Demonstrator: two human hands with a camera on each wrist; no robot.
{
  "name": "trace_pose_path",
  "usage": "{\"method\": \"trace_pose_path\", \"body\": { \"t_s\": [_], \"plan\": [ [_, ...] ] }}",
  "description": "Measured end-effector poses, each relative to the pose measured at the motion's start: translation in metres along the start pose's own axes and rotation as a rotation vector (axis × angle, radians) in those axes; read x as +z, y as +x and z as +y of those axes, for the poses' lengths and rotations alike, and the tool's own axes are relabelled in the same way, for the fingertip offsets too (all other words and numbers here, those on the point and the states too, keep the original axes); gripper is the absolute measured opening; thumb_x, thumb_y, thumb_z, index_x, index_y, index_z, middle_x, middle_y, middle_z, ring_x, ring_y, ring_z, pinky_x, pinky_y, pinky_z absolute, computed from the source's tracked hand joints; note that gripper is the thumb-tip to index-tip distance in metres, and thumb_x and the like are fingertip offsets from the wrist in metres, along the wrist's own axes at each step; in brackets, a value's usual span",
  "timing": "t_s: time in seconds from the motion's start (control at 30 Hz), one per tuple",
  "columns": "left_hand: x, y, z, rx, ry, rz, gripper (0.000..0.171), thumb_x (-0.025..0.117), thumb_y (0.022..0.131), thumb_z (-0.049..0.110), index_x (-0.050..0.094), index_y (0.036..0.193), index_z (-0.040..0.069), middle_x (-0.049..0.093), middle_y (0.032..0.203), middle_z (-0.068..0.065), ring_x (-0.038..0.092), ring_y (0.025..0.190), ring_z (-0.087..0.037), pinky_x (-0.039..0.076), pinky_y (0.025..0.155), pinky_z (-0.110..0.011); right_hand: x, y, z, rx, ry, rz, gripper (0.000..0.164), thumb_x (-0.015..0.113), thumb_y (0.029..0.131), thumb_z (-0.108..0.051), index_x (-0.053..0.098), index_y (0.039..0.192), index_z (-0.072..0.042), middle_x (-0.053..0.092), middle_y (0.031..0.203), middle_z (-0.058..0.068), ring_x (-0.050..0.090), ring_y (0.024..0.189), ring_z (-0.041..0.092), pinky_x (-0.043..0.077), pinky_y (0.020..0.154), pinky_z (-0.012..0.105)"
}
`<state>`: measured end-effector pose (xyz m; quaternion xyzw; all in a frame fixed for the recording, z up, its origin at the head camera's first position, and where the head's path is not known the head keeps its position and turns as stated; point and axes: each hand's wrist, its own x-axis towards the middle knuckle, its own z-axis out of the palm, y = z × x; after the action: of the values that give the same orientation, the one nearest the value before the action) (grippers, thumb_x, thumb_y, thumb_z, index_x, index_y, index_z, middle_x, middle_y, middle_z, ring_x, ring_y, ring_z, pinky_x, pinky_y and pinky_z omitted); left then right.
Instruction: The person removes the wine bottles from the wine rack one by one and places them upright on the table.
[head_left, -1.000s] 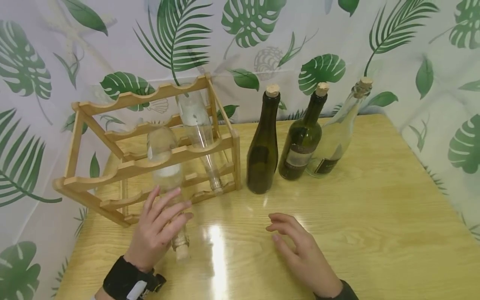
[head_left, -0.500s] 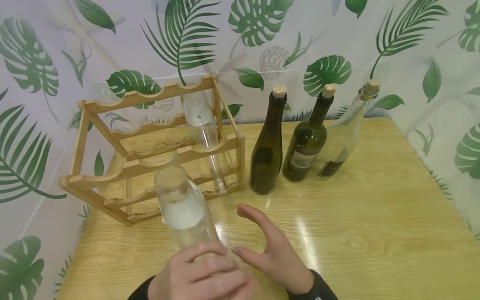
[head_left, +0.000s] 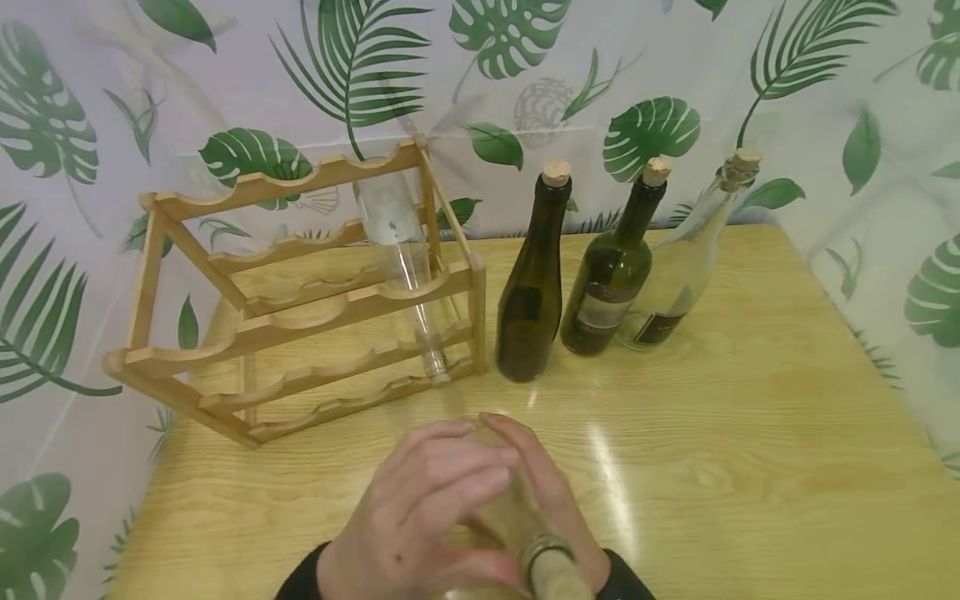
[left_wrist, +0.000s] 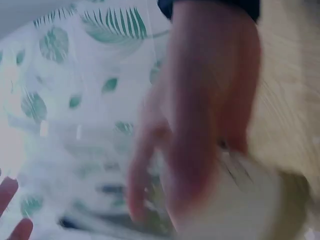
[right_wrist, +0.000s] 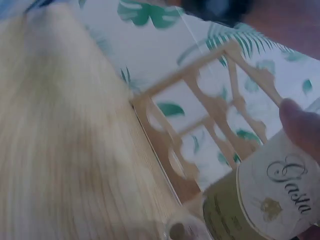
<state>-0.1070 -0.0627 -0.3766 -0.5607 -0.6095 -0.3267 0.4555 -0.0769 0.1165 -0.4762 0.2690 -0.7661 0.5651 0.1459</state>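
Note:
A clear glass wine bottle is held over the near part of the table, its cork towards the head camera. My left hand has its fingers curved over the near side of the glass. My right hand holds it from the other side, partly hidden behind it. In the right wrist view the bottle shows a white label with script lettering, and a thumb lies against it. The left wrist view is blurred, with a hand by the pale label.
A wooden wine rack stands on the left, with one clear bottle slanting in its right end. To its right are a dark bottle, a green labelled bottle and a clear bottle, all corked. Leaf-patterned cloth hangs behind the table.
The bottle has left the rack's front in my left hand, come towards me and turned, so its corked neck now points at the camera. My right hand has closed in on it.

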Motion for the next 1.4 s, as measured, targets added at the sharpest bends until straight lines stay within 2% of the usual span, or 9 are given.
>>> {"method": "trace_pose_path", "body": {
  "t_s": [0.13,0.2,0.37,0.57,0.77,0.93,1.07,1.23,1.4],
  "plan": [
    [-0.012,-0.024,-0.01,-0.22,0.016,0.019,0.055,0.075,0.093,0.04,0.064,0.112,-0.01,0.071,0.105,-0.021,0.069,0.095,-0.029,0.055,0.106,-0.032,-0.027,-0.012,0.008,0.185,0.036,0.093,0.107,0.095,0.069,0.0,0.035,0.157,-0.005,0.062,0.145,0.01,0.06,0.131,0.008,0.047,0.111,0.019],
    [-0.02,-0.037,-0.014,-0.343,0.052,-0.017,0.051,0.074,0.095,0.039,0.067,0.115,-0.008,0.071,0.109,-0.018,0.069,0.098,-0.03,0.054,0.106,-0.028,-0.043,-0.012,0.018,0.146,-0.038,0.137,0.105,0.096,0.064,0.005,0.039,0.152,0.002,0.059,0.145,0.02,0.055,0.136,0.012,0.042,0.117,0.019],
    [-0.032,-0.061,-0.031,-0.6,0.199,-0.311,0.063,0.085,0.086,0.03,0.061,0.138,0.003,0.065,0.134,-0.014,0.061,0.127,-0.033,0.047,0.115,-0.04,-0.076,-0.006,0.031,0.208,-0.318,0.234,0.082,0.099,0.063,-0.003,0.061,0.136,-0.005,0.066,0.136,0.011,0.057,0.127,0.003,0.043,0.106,0.011],
    [-0.029,-0.072,-0.064,-0.74,0.349,-0.653,0.095,0.092,0.082,0.019,0.039,0.16,0.014,0.047,0.158,-0.02,0.042,0.149,-0.041,0.032,0.127,-0.058,-0.111,0.014,0.052,0.227,-0.508,0.356,0.08,0.099,0.067,-0.008,0.056,0.135,0.0,0.055,0.119,0.017,0.049,0.109,0.007,0.045,0.09,0.009],
    [-0.018,-0.076,-0.085,-0.839,0.423,-0.792,0.097,0.084,0.09,0.03,0.025,0.167,0.022,0.053,0.149,-0.018,0.049,0.134,-0.041,0.037,0.116,-0.063,-0.139,0.035,0.073,0.35,-0.543,0.434,0.084,0.097,0.074,-0.017,0.052,0.143,0.0,0.052,0.119,0.018,0.051,0.11,0.016,0.046,0.087,0.01],
    [-0.009,-0.075,-0.092,-0.862,0.491,-0.782,0.084,0.079,0.095,0.035,0.033,0.164,0.029,0.062,0.132,-0.011,0.055,0.106,-0.035,0.044,0.091,-0.052,-0.146,0.046,0.078,0.442,-0.445,0.495,0.083,0.092,0.081,-0.02,0.042,0.146,-0.006,0.056,0.139,0.011,0.055,0.129,0.021,0.049,0.095,0.016],
    [-0.002,-0.08,-0.093,-0.833,0.54,-0.674,0.071,0.079,0.095,0.032,0.047,0.157,0.034,0.068,0.12,-0.005,0.052,0.088,-0.029,0.041,0.08,-0.043,-0.145,0.046,0.086,0.404,-0.455,0.492,0.079,0.088,0.086,-0.02,0.043,0.15,-0.004,0.049,0.14,0.017,0.052,0.122,0.02,0.053,0.089,0.022],
    [0.01,-0.088,-0.093,-0.691,0.591,-0.549,0.054,0.078,0.096,0.025,0.061,0.147,0.031,0.066,0.144,0.0,0.056,0.113,-0.03,0.048,0.094,-0.044,-0.144,0.041,0.087,0.402,-0.493,0.427,0.075,0.073,0.099,-0.02,0.034,0.161,-0.004,0.043,0.148,0.024,0.05,0.127,0.029,0.051,0.095,0.035],
    [0.016,-0.098,-0.095,-0.543,0.601,-0.461,0.051,0.085,0.086,0.009,0.069,0.132,0.023,0.062,0.148,0.0,0.053,0.135,-0.029,0.045,0.115,-0.048,-0.124,0.018,0.067,0.431,-0.41,0.494,0.061,0.06,0.104,-0.01,0.037,0.16,-0.01,0.044,0.156,0.011,0.05,0.134,0.022,0.048,0.1,0.022]
  ]
}}
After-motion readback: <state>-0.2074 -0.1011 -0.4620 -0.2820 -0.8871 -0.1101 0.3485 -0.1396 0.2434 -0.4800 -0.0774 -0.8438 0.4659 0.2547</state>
